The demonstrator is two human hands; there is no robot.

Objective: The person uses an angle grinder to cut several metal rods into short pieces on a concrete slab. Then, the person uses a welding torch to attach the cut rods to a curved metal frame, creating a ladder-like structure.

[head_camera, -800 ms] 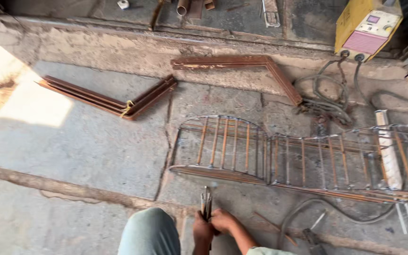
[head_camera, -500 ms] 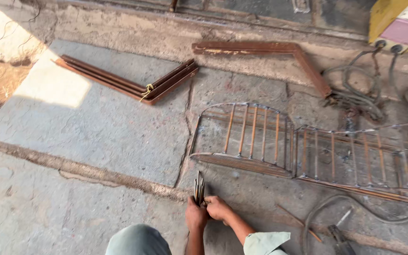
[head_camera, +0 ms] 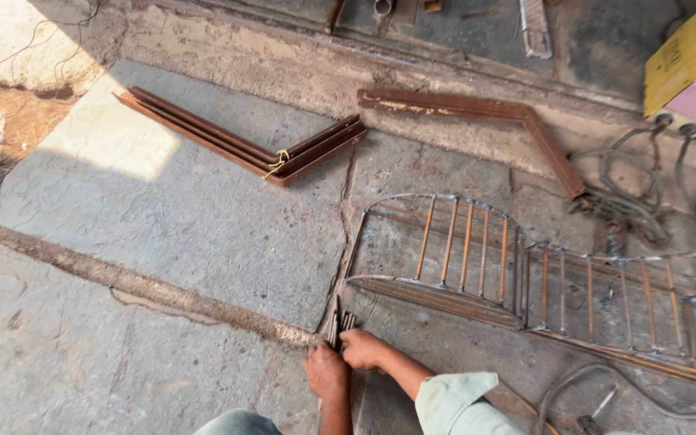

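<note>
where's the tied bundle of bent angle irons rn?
Head view, upper left: the bent angle-iron bundle lies on the stone slab, left of the barred metal frame, away from both hands.

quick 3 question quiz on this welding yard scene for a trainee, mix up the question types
1. True or false: both the left hand and the right hand grip the small bundle of metal rods.
2. Multiple choice: the barred metal frame lies
A. on top of the yellow machine
B. flat on the stone floor, beyond the hands
C. leaning upright on a wall
3. Fill in: the tied bundle of angle irons is bent into the shape of the letter ___.

Key
1. True
2. B
3. V
</note>
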